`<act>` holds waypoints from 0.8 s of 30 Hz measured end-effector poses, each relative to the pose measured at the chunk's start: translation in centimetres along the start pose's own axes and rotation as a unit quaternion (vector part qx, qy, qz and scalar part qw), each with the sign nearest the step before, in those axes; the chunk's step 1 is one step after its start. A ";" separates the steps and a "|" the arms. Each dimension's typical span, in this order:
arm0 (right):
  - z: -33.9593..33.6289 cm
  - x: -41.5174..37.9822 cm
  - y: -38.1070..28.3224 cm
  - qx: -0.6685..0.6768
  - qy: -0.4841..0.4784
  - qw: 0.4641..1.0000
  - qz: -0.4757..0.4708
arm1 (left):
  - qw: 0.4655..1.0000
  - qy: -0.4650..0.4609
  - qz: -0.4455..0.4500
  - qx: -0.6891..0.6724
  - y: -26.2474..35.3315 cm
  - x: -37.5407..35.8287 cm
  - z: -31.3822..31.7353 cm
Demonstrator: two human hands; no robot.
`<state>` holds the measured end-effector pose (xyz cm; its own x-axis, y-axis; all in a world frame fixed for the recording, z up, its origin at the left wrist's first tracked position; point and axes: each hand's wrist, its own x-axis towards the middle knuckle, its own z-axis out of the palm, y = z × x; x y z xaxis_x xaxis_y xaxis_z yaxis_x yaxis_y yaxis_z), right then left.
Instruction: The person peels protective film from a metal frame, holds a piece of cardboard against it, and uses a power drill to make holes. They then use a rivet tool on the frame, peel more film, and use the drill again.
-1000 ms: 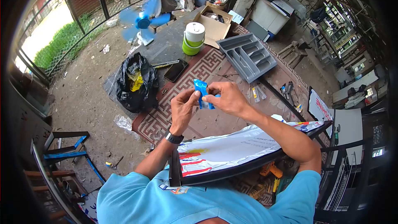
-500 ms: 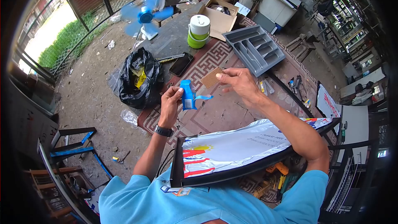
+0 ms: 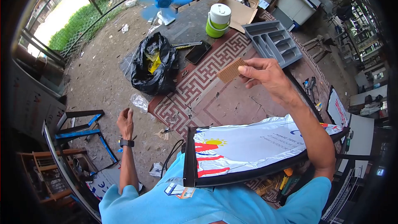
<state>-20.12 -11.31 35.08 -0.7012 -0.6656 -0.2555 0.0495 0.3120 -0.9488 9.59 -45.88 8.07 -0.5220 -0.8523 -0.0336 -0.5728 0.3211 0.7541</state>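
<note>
My right hand (image 3: 265, 76) pinches a flat brown ridged piece (image 3: 231, 70), which looks like a wafer or biscuit, above the patterned table cover (image 3: 199, 87). Off the table's left side, over the dirt ground, is my left hand (image 3: 125, 121); its fingers are close together and I cannot make out anything in them. The blue packet is out of sight. Close to my body lies a black-edged frame (image 3: 190, 157) with a white printed film (image 3: 248, 143) on it.
A black plastic bag (image 3: 155, 68), a phone (image 3: 198, 52), a green and white jug (image 3: 218, 20), a grey cutlery tray (image 3: 273, 43) and an open cardboard box (image 3: 240, 10) stand on the table. Behind them a blue fan (image 3: 163, 2) spins. Black frames (image 3: 78, 132) lie at the left.
My left hand has moved left and down, away from the table, and no longer shows the blue packet. My right hand still holds the brown piece. The view has shifted.
</note>
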 end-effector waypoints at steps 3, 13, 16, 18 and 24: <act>0.4 -1.2 -1.3 -0.048 -0.027 0.998 -0.027 | 0.897 -0.234 0.159 -0.340 20.9 -4.3 2.5; 0.6 -13.8 -6.2 -0.360 0.082 0.905 -0.211 | 0.673 -0.282 0.591 -0.343 35.0 -8.4 -2.3; 0.0 -18.8 -3.0 -0.433 0.200 0.859 -0.183 | 0.588 -0.236 0.647 -0.425 35.7 -8.9 -4.9; 0.9 -20.5 0.9 -0.470 0.299 0.810 -0.184 | 0.593 -0.259 0.663 -0.377 35.1 -9.0 -7.1; 1.4 -21.3 7.5 -0.431 0.428 0.746 -0.272 | 0.521 -0.260 0.745 -0.326 34.3 -10.8 -10.7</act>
<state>-3.84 4.30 33.17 -0.6663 -0.2908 0.6866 -0.6257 0.7190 -0.3026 2.30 -30.10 41.34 -0.2776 0.4233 0.8624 0.9606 0.1128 0.2539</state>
